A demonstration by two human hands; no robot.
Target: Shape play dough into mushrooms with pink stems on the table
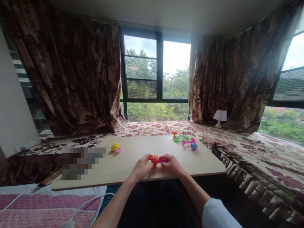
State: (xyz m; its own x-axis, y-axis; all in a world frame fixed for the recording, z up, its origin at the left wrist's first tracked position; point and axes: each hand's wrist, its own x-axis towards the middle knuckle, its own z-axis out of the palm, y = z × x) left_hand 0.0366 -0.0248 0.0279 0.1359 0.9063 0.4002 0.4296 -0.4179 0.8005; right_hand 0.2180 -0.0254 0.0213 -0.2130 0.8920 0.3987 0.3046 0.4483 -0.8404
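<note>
By the near edge of the surface (137,145): my left hand (140,167) pinches orange piece (154,159), right hand (173,165) pink piece (161,160); fingers nearly closed, likely steadying both.

Lamp (219,118) stands behind table (140,145), right side.

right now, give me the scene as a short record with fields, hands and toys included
left hand: left hand, fingers on the orange piece
right hand: right hand, fingers on the pink piece
held pieces: side by side, orange on the left; whether joined, cannot tell
left on table: yellow toy beside a light pink toy
far right on table: orange toy, green stringy item, pink toy, blue and pink ball
surface: pale table
behind: window, patterned curtains, white lamp
</note>
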